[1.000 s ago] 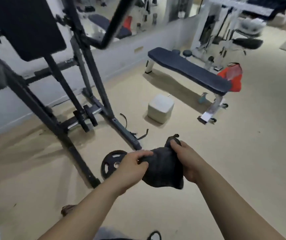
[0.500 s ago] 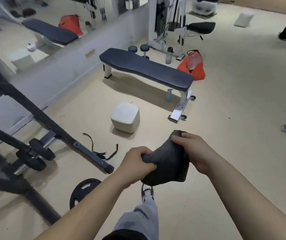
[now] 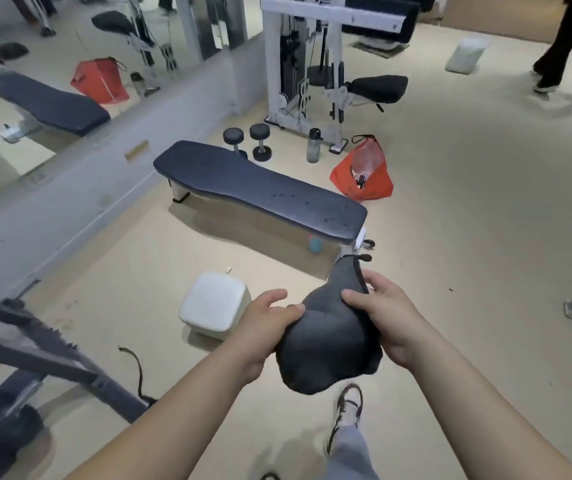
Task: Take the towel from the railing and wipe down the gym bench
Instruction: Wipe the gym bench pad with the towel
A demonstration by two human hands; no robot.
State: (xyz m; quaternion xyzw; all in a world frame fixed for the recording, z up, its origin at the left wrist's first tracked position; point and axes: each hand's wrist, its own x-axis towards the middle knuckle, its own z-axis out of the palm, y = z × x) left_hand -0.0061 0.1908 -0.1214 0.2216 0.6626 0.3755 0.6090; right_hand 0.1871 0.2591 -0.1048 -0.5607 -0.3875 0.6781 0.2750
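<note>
While left hand (image 3: 260, 327), right hand (image 3: 386, 318) grip, towel (image 3: 326, 344) bunched between curled fingers (image 3: 376, 280); bench (image 3: 260, 188) ahead

The towel (image 3: 326, 341) is dark grey cloth, soft and matt, bunched in folds; the bench (image 3: 260, 192) pad looks like dark vinyl, smooth with a faint sheen, flecked with small shiny drops toward its near end; its legs (image 3: 177, 192) are white painted metal; the floor (image 3: 485, 237) is beige, smooth and matt; the cube (image 3: 213, 304) looks like smooth white plastic; the bag (image 3: 364, 181) is thin, crinkled and orange; the bottle (image 3: 313, 147) is translucent plastic; the mirror (image 3: 70, 46) is glossy.
</note>
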